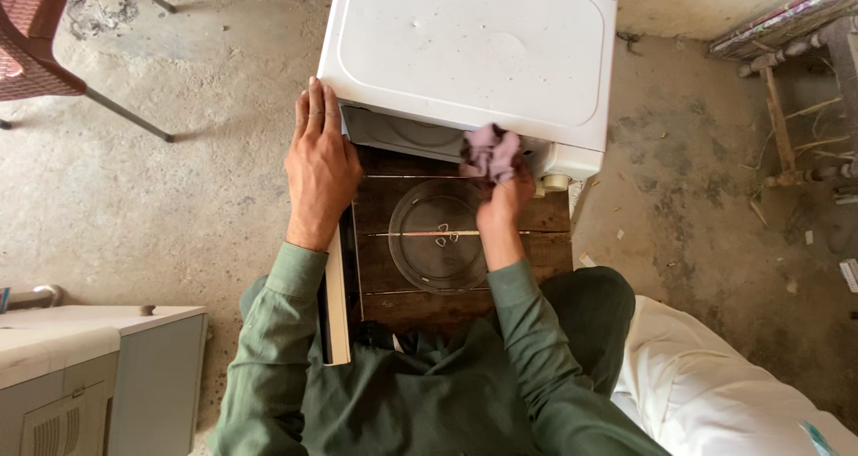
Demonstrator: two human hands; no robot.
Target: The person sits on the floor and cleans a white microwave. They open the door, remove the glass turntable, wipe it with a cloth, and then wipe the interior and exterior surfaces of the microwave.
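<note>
Lots of green, white and grey going on here

My sleeves [268, 349] are a plain olive green, and the rag [491, 152] in my right hand [503, 204] is a dusty pinkish mauve. The microwave [465, 49] filling the top middle is plain white, with my left hand [320, 165] on its corner. The glass plate [424, 241] below it is clear over a dark brown wooden table [375, 286]. The floor [161, 188] is blotchy grey concrete. The chair [31, 27] in the upper left is reddish-brown weave, the cabinet [107, 375] at lower left pale grey-white, and the cloth [706, 393] at lower right cream.
</note>
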